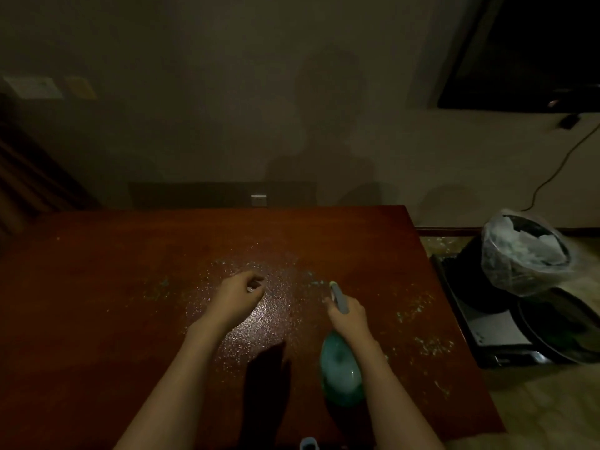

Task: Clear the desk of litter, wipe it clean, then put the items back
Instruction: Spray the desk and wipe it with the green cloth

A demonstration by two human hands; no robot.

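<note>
Head view: desk (97,319) wet with spray droplets.
I note right hand (349,318) gripping teal spray bottle (341,368) at 5 o'clock; left hand (238,295) fingers loosely curled, pinching nothing I can discern.

- The desk (130,303) stands against the wall (227,92), with a socket (258,200) just behind its far edge.
- Droplets (259,306) lie on the desk's middle, under and between the hands.
- The left hand (238,295) is over the desk, left of the right hand (345,315).
- The spray bottle (339,365) is in the right hand, above the desk's near right part.
- The bin (522,254) stands on the floor, right of the desk.
</note>
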